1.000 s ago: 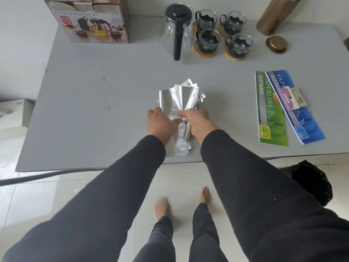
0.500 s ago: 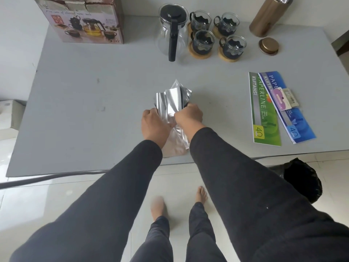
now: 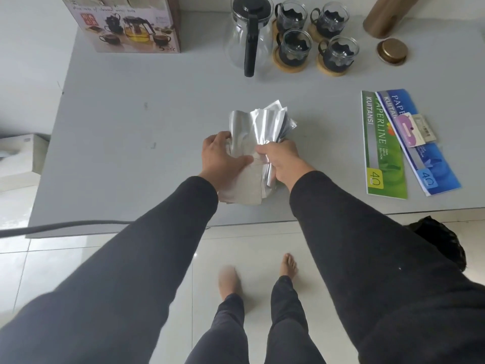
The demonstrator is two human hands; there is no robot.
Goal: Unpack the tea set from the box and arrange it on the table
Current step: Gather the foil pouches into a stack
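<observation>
My hands (image 3: 252,158) cover the lower part of the silver foil packets (image 3: 258,127), so I cannot count them. Behind the packets, the top edge cuts off the box (image 3: 126,24), the glass teapot (image 3: 249,30) and the bronze flask (image 3: 385,14).

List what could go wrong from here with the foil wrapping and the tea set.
The silver wrapping gripped by both hands may tear or scatter, since the loose sheets fan out. The teapot and four cups stand tightly clustered near the far edge, so a careless reach might knock them.
</observation>
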